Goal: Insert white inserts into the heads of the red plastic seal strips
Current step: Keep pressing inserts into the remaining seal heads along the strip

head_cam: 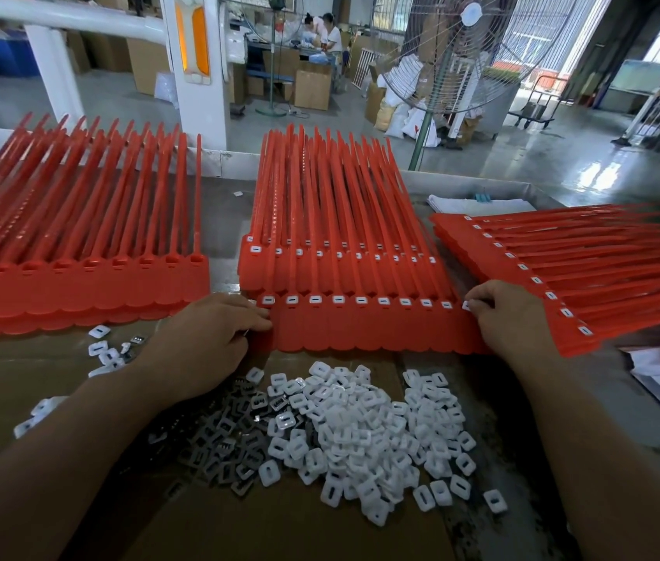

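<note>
The white insert [466,305], pinched between the fingers of the right hand [510,313], sits at the rightmost head of the near centre seal strip row [360,332], whose left end the left hand [207,338] grips with curled fingers, so the step in hand appears to be the last insertion of this row, and the next move calls for pressing the insert flush.

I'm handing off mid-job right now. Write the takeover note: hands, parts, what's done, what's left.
Left hand holds the left end of the front sheet of strips. Right hand pinches a white insert at that sheet's last head on the right.
The pile of loose inserts lies on the cardboard in front.
Done: the front sheet's other heads, visible heads of the middle stack behind it, and the right stack.
Left: seat this insert; the left stack shows empty heads.
</note>
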Motion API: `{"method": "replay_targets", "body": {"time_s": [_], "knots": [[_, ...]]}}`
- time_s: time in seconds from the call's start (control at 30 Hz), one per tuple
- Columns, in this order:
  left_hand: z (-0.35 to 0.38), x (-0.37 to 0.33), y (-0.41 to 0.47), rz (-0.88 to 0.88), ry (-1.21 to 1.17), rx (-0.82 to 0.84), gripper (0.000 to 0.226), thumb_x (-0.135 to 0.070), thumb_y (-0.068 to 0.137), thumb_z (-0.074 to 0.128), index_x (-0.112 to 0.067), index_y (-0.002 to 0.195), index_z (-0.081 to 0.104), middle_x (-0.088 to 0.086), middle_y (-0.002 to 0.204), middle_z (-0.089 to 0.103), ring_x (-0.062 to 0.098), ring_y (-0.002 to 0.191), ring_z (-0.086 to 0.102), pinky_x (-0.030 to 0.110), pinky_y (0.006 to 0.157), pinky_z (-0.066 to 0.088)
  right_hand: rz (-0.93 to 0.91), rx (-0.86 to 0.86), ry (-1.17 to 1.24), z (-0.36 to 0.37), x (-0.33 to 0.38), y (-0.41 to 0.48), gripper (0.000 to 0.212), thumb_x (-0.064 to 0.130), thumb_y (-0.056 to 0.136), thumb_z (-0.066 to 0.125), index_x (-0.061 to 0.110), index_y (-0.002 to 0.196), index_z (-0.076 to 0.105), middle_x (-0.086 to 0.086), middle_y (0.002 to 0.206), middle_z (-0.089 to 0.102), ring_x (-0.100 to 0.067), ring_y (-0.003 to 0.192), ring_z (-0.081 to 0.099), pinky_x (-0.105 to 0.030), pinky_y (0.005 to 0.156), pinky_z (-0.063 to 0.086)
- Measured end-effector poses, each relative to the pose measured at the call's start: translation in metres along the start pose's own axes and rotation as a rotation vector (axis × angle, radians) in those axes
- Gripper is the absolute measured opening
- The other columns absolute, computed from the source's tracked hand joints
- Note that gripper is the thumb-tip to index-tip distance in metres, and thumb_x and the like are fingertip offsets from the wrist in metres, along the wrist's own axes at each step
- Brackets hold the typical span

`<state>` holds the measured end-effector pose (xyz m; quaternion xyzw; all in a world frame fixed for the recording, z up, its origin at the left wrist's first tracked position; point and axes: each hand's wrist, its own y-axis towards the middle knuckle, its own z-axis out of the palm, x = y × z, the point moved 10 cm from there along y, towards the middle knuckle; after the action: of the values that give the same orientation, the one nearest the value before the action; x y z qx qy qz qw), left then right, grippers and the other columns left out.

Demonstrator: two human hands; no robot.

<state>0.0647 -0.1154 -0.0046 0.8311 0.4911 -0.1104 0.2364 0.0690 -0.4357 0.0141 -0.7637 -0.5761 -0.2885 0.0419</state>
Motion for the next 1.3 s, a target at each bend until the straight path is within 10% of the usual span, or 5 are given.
{"method": "replay_targets", "body": {"time_s": [1.03, 1.3], "knots": [[-0.004, 0.000, 0.000, -0.026, 0.023, -0.004, 0.043, 0.003, 0.079, 0.049, -0.019, 0.113, 0.064, -0.007, 0.125, 0.056, 0.008, 0.119, 0.044, 0.024, 0.099, 0.031, 0.230, -0.042, 0.433, 0.005, -0.022, -0.003, 0.014, 0.003, 0.077, 0.067, 0.016, 0.072, 0.067, 0.007, 0.071, 0.061, -0.002, 0.068, 0.053, -0.019, 0.062, 0.038], [-0.005, -0.001, 0.000, -0.034, 0.006, -0.011, 0.044, 0.004, 0.078, 0.050, -0.019, 0.113, 0.064, -0.007, 0.125, 0.056, 0.008, 0.119, 0.044, 0.024, 0.100, 0.030, 0.281, -0.105, 0.506, 0.004, -0.025, -0.003, 0.039, -0.003, 0.074, 0.065, 0.009, 0.111, 0.058, -0.003, 0.091, 0.061, -0.014, 0.088, 0.056, -0.025, 0.080, 0.040]]}}
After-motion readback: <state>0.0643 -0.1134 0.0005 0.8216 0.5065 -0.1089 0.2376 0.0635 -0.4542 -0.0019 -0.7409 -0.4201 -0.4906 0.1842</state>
